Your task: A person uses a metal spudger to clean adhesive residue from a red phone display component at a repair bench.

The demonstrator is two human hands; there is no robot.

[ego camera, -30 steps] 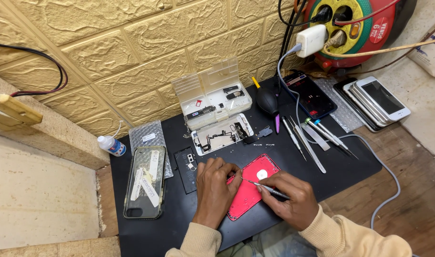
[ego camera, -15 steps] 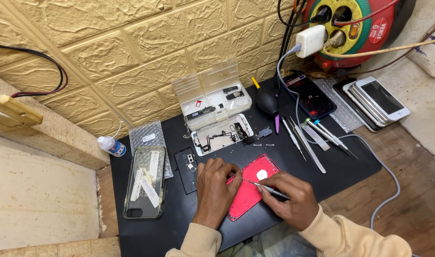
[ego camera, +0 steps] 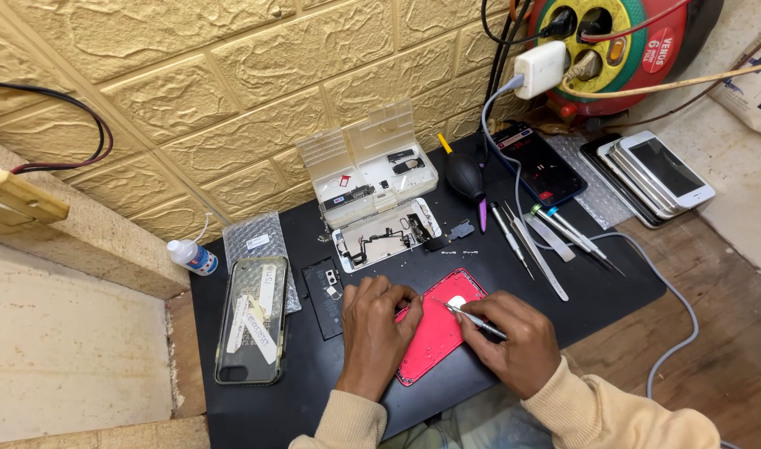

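Here the left hand [ego camera: 379, 326] lies with curled fingers pressing the flat red phone back shell [ego camera: 437, 334] on the black work mat [ego camera: 314, 391], while the right hand [ego camera: 513, 341] pinches a thin metal tweezer tool [ego camera: 472, 316] over it

Left hand [ego camera: 379, 333] lies palm-down near the mat's front edge, fingers curled and pressing downward. Right hand [ego camera: 513, 339] sits just beside it, fingers pinched closed, wrist bent inward.
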